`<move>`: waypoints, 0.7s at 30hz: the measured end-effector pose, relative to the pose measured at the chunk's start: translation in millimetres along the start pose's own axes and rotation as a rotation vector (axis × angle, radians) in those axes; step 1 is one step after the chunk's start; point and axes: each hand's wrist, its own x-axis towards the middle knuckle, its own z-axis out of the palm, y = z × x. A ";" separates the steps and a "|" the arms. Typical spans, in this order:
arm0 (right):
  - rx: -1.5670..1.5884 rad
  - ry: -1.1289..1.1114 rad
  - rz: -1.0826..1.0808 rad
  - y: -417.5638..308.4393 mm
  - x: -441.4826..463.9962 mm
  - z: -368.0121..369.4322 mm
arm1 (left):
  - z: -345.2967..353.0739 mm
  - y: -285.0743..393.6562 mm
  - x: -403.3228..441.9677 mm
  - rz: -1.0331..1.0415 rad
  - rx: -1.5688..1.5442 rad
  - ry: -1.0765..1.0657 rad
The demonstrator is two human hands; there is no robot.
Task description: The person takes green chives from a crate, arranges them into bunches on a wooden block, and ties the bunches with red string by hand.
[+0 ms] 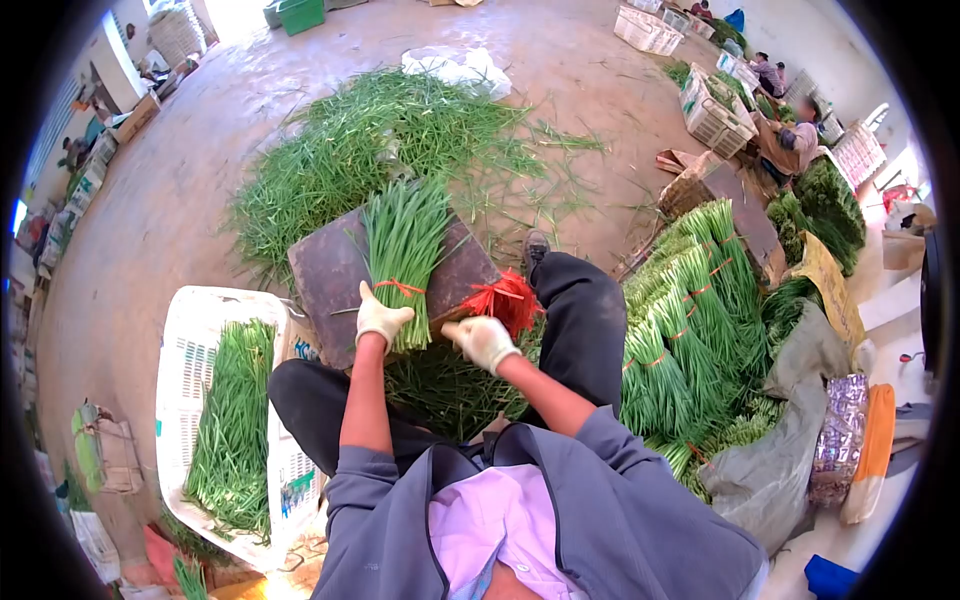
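Observation:
A bunch of long green stalks like chives (405, 240) lies across a dark board (325, 265) between my knees, tied with a red band (400, 287). My left hand (380, 318), in a pale glove, is closed on the bunch's left side, below the band. Just right of the cut ends, my gloved right hand (484, 342) has its fingers curled by the board's near edge. What it holds, if anything, I cannot make out. A clump of red ties (507, 300) lies on the board's right corner, just beyond that hand.
A white crate (172, 400) of green stalks stands at my left. Tied bunches (690, 330) are stacked at my right, beside a grey sheet (780, 440). Loose stalks (350, 140) are heaped on the floor ahead. A seated person (800, 140) is among crates at far right.

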 end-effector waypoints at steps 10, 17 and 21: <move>1.090 -0.538 0.451 -15.6 75.0 34.1 | 5.4 -13.9 -50.0 -0.200 -1.597 -0.603; 0.735 -0.385 -0.064 7.1 71.0 48.8 | 6.4 -9.9 -49.2 0.205 -1.058 -0.504; 0.667 -0.341 -0.314 -35.8 82.7 4.1 | -7.4 10.9 -22.7 0.605 -0.930 -0.371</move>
